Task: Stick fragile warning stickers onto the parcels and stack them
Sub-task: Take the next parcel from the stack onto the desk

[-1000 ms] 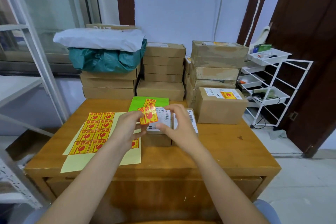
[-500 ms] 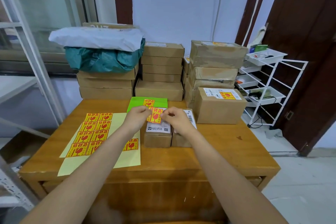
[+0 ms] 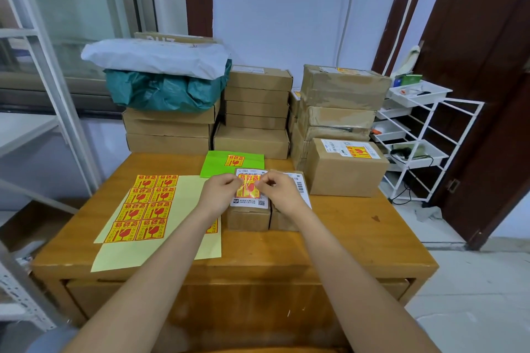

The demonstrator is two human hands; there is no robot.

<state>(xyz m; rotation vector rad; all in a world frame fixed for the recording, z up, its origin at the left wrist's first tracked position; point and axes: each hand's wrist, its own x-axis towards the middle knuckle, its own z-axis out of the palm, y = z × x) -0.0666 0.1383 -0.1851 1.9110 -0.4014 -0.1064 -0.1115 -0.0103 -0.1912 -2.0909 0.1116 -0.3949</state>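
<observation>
- So this looks like the sticking step: both hands have one sticker (image 3: 249, 188) right over the white label on the left small box (image 3: 249, 210), near the middle of the desk (image 3: 344, 226).
- Left hand (image 3: 218, 195) is pinching the sticker's left top edge, right hand (image 3: 279, 192) is pinching the right top edge, fingers curled in on both.
- Lower part of the sticker seems to be down on the label already; can't really tell if the top corners are touching yet.
- A second small box (image 3: 289, 203) sits just beside it on the right, mostly under the right hand. I don't see a sticker on it.
- Sheet (image 3: 143, 209) with the spare stickers lies to the left on the desk.
- The bigger box (image 3: 344, 169) at the right already wears one, and so does the green packet (image 3: 233, 162) behind.
- Next move, I'd guess: let go of the corners and rub it flat from the bottom up so it doesn't wrinkle. After that the box can be stacked.
</observation>
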